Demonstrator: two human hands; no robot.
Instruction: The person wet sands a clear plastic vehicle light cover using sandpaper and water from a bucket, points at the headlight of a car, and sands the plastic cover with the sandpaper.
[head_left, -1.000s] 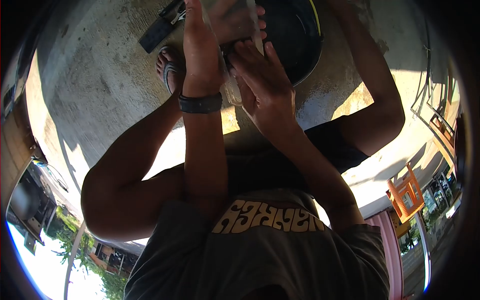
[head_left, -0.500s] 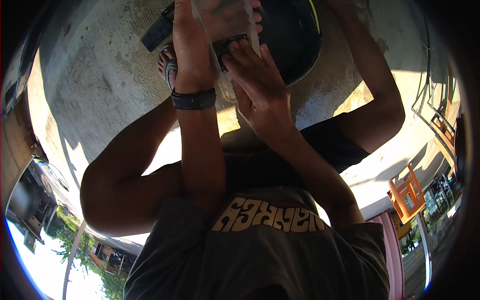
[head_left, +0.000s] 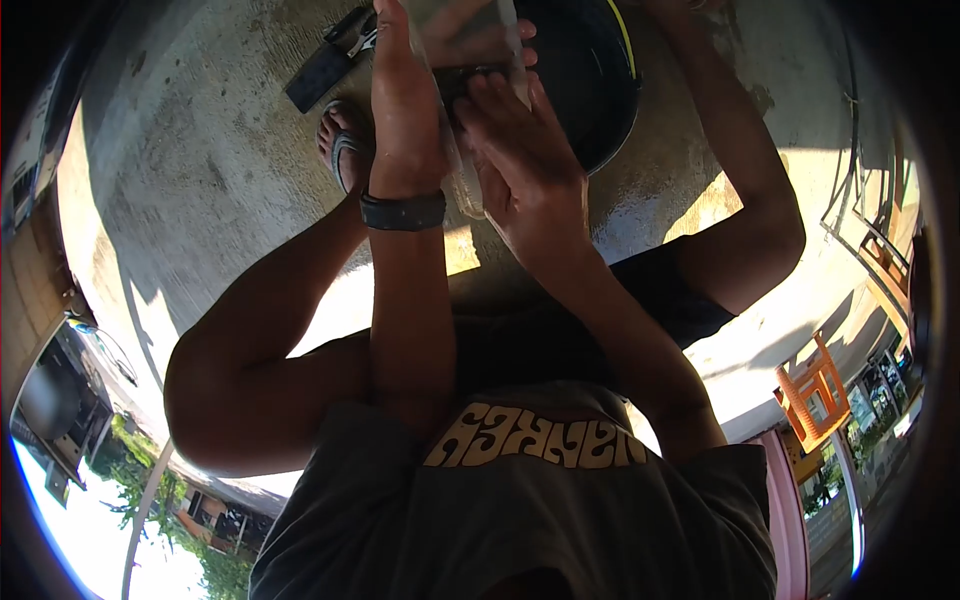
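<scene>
A clear, see-through container (head_left: 466,190) with straight sides is held up near the top of the view. My left hand (head_left: 405,125), with a dark band at its wrist, grips it: the thumb is on the left side and the fingers show behind it and past its right edge. My right hand (head_left: 530,165) lies against the container, fingertips pressed on a dark pad (head_left: 453,82) that is mostly covered. Just beyond the hands is a black basin (head_left: 632,60) with a yellow line along its rim. The container's far end is cut off by the frame.
A sandalled foot (head_left: 345,145) rests on the wet concrete floor (head_left: 230,150) at left. Near it lies a dark rectangular object (head_left: 322,78) with a shiny metal part. An orange plastic stool (head_left: 815,395) stands at lower right. My bent knees flank the arms.
My left hand and the container have shifted slightly right and down. My right hand moved a little with them, still pressed to the container. More of the dark object on the floor now shows.
</scene>
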